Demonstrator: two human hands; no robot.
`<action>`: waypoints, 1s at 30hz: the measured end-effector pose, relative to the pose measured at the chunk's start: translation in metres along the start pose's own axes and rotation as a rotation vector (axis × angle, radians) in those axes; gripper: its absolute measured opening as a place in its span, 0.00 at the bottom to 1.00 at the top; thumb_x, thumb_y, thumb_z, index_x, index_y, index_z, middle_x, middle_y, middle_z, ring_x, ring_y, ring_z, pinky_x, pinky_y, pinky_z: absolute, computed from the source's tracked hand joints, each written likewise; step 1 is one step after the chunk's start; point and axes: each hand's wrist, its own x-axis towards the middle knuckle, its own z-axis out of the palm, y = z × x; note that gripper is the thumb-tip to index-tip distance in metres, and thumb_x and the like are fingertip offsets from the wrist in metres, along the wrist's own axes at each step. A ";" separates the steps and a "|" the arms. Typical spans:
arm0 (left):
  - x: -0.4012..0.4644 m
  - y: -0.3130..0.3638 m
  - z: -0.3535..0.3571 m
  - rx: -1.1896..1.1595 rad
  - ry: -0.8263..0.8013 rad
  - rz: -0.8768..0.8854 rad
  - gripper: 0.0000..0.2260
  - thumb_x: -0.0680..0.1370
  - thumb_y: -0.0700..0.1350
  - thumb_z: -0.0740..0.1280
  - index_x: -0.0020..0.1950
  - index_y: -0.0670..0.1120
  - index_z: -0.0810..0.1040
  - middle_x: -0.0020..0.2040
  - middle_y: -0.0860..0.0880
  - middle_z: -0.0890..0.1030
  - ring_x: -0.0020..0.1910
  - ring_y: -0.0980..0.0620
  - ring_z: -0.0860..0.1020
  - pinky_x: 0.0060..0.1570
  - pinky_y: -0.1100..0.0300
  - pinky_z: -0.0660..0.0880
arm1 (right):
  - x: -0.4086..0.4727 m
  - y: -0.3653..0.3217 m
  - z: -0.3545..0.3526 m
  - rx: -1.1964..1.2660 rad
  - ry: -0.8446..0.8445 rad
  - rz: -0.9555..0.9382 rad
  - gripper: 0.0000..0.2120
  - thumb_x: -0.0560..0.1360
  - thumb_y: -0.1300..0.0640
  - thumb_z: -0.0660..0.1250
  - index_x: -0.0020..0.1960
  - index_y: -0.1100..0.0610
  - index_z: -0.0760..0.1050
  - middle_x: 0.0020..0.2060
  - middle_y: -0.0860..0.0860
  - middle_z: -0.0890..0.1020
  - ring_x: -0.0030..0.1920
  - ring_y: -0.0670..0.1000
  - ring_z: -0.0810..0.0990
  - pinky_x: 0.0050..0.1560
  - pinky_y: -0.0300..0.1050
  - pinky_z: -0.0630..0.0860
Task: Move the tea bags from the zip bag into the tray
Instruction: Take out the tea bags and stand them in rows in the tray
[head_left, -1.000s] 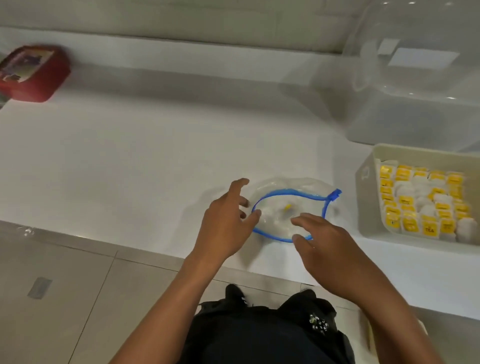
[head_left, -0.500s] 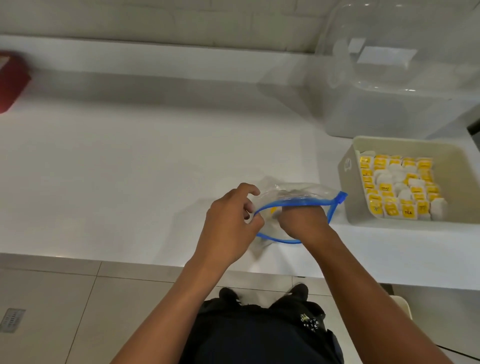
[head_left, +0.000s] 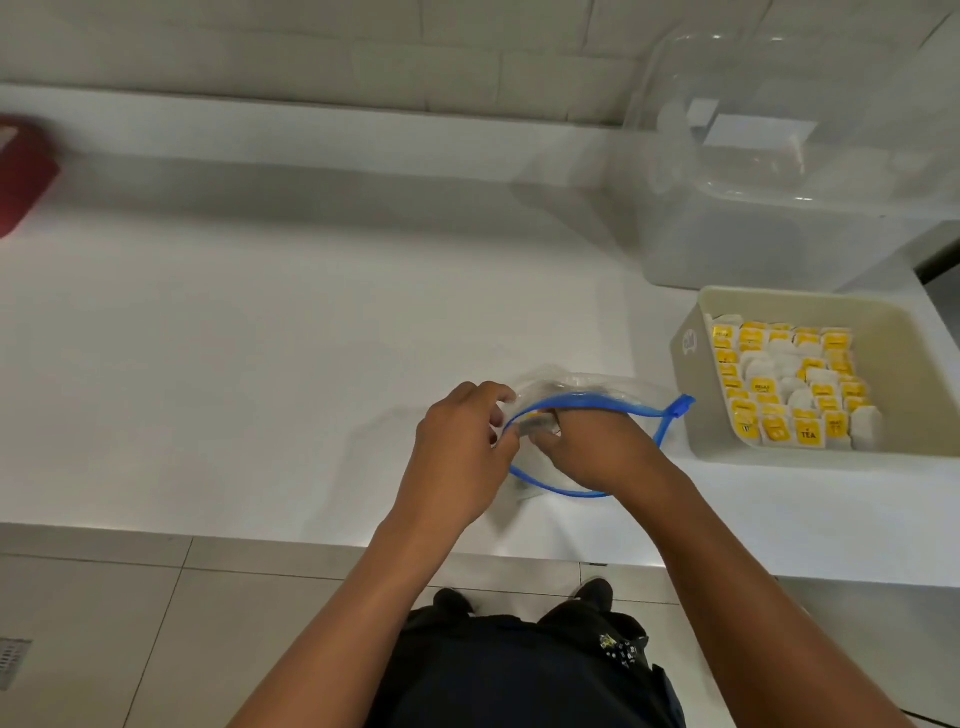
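Reaching into zip bag (head_left: 597, 387) just left of tray (head_left: 693, 364), right hand (head_left: 597, 447) sits inside blue mouth, grip hidden; cannot tell. Left hand (head_left: 460, 452) pinches rim. Tea bags (head_left: 540, 418) likely light, flimsy; pinch paper body gently.

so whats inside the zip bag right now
The right hand reaches into the zip bag through its blue-rimmed mouth, at a tea bag with a yellow tag. Its fingertips are hidden, as is the bag's bottom.
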 end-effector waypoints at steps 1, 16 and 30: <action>0.002 0.001 0.000 0.015 0.019 0.000 0.12 0.77 0.46 0.71 0.60 0.52 0.80 0.46 0.55 0.78 0.37 0.58 0.77 0.45 0.63 0.74 | -0.005 -0.003 -0.004 0.012 0.014 -0.032 0.09 0.82 0.54 0.60 0.60 0.54 0.74 0.49 0.49 0.78 0.46 0.49 0.76 0.46 0.40 0.71; 0.009 0.000 -0.020 -0.015 -0.008 -0.095 0.23 0.75 0.52 0.71 0.69 0.59 0.72 0.58 0.57 0.72 0.49 0.58 0.78 0.50 0.63 0.74 | -0.037 0.009 -0.021 0.542 0.154 0.005 0.15 0.82 0.50 0.61 0.48 0.60 0.78 0.37 0.52 0.84 0.32 0.46 0.84 0.35 0.46 0.83; -0.005 0.007 -0.033 -0.243 -0.070 0.337 0.18 0.71 0.41 0.76 0.58 0.54 0.78 0.59 0.58 0.74 0.53 0.56 0.77 0.46 0.70 0.69 | -0.044 -0.008 -0.022 1.114 -0.123 0.132 0.16 0.84 0.52 0.59 0.49 0.61 0.80 0.37 0.58 0.78 0.34 0.53 0.76 0.26 0.43 0.71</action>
